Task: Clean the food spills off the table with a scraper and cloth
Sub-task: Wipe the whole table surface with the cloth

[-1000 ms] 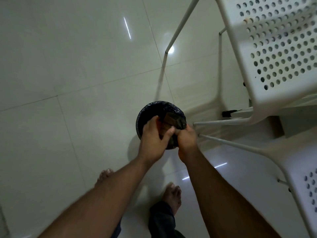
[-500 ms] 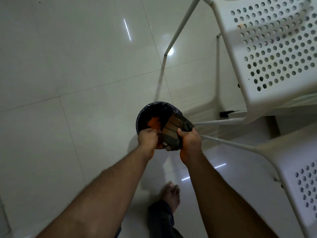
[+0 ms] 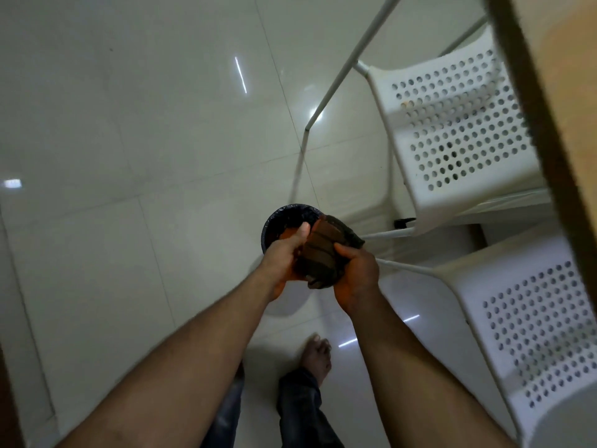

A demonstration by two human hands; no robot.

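Both my hands hold a folded brown checked cloth (image 3: 319,253) above a small round bin lined with a black bag (image 3: 284,218) on the floor. My right hand (image 3: 355,276) grips the cloth's near right side. Pressed against its left side is my left hand (image 3: 287,253), thumb up, fingers curled round the cloth edge. Orange food residue (image 3: 286,234) shows by that thumb, over the bin's mouth. No scraper is in view.
Two white perforated plastic chairs (image 3: 452,124) (image 3: 533,334) with thin white metal legs stand right of the bin. A wooden table edge (image 3: 555,108) crosses the top right corner. Glossy pale floor tiles (image 3: 129,124) spread to the left. My bare foot (image 3: 316,354) is below the hands.
My hands have risen slightly with the cloth and my left hand has shifted from gripping its top to pressing along its left side. The view tilted, bringing the table edge in.
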